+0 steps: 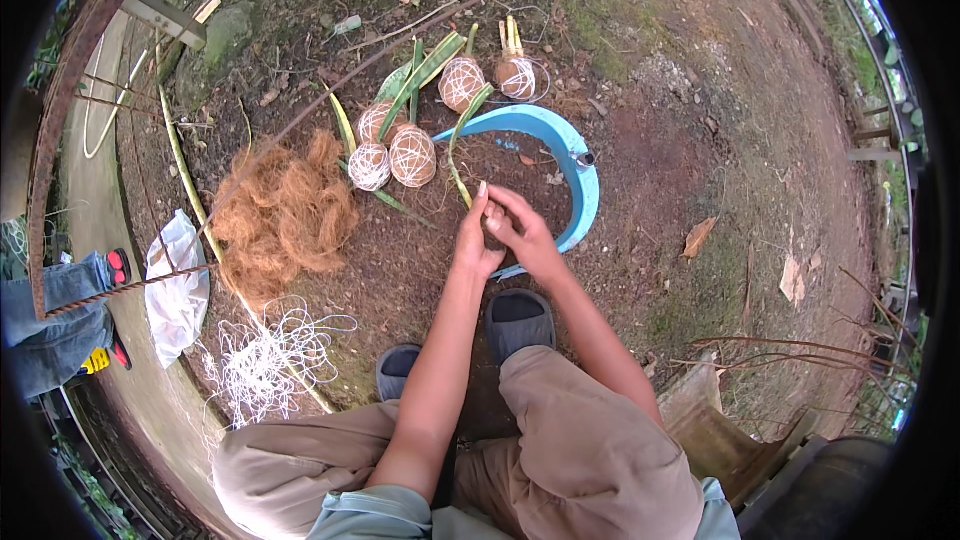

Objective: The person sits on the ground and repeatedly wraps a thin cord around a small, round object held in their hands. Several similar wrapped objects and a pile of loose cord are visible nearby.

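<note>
My left hand [480,240] and my right hand [521,229] meet around the base of a long green, yellow-edged leaf [456,157], which rises from between the fingers. What lies inside the palms is hidden. Beyond the hands are several brown fibre balls wound with white string [413,157], some with leaves standing out of them. One ball with pale cut stalks [517,78] sits farther off. A curved light-blue plastic band [589,191] arcs around the far and right side of my hands. A heap of loose brown coconut fibre [289,210] lies to the left.
Tangled white string [270,364] and a white plastic bag [178,289] lie at left. A rusty metal frame [56,127] and thin rods cross the left and top. Another person's jeans-clad legs [60,300] show at the left edge. A dry leaf [699,237] lies on the soil at right.
</note>
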### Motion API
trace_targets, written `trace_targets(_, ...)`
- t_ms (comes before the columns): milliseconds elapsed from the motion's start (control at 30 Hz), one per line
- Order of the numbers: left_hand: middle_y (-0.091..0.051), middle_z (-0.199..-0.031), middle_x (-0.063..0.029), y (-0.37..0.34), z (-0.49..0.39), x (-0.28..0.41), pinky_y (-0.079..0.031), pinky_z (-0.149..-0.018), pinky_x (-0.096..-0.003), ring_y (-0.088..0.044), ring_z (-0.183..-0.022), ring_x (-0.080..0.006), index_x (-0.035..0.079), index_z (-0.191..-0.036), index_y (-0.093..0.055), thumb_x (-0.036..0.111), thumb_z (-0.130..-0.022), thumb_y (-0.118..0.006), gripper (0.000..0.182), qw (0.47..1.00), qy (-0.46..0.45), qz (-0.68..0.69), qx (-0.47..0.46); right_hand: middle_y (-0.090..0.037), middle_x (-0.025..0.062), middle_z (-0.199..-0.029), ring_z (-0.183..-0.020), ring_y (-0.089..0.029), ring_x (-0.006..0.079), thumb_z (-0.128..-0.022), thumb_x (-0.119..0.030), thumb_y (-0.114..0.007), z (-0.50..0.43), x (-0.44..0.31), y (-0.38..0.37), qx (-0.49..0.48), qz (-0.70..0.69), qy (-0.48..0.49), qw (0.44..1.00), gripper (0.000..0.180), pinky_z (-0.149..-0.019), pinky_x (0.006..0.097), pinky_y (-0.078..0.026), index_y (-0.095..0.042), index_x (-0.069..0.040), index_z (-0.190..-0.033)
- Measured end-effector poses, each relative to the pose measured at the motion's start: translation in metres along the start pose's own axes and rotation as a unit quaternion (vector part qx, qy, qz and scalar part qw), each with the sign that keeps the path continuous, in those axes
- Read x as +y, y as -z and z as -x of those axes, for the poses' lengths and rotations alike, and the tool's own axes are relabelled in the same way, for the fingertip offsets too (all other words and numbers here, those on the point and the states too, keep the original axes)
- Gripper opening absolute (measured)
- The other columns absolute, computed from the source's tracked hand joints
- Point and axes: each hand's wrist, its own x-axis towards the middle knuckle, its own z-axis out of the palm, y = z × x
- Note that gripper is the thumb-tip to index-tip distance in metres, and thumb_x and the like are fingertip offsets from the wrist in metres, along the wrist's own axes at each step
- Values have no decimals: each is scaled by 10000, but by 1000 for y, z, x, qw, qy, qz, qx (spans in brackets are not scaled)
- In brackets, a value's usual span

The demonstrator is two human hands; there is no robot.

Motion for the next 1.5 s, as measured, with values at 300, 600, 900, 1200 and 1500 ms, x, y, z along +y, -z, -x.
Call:
trace_targets(300,-465,-653,-7,-12,-2,38,-370,-523,-285,-463,-568,-131,121,-719,-486,244,-893,-716,313,991,-63,-107,47,-560,169,-1321,-1247,-523,352,-847,-195,-711,14,-15,9,-91,482,-27,871,472,-1028,419,-462,-584,-52,-1278)
trace_targets(600,-671,-1068,-119,13,1,25,-470,-1050,-448,-609,-1157,-292,35,-976,-633,222,-961,-619,189,999,-9,-37,-31,-673,133,-1080,-1003,-659,343,-832,-73,-668,13,4,8,-30,516,-6,856,198,-798,435,-556,-677,-24,-1023)
trace_targets(900,-661,-1075,-84,13,-1,-7,-502,-975,-424,-625,-1069,-252,52,-1053,-621,267,-995,-558,231,1000,-2,-2,-1,-695,183,-1069,-1030,-682,323,-882,0,-613,7,-41,-4,136,180,55,973,194,-935,397,-513,-697,-5,-1056)
trace_targets(1200,-640,-880,-58,9,1,6,-543,-882,-398,-644,-937,-229,75,-905,-613,265,-974,-587,203,999,-12,2,51,-325,182,-1558,-1476,-225,367,-940,-191,-531,31,-35,-4,-131,411,129,893,552,-1185,587,-45,-419,-30,-1457)
trace_targets(1500,-548,-822,-10,-11,13,-1,-494,-739,-285,-563,-832,-158,99,-862,-581,285,-935,-653,213,1000,-13,-7,11,-444,163,-1482,-1322,-473,272,-880,-45,-627,14,-8,-10,44,124,61,989,675,-1054,348,-391,-365,-58,-1502)
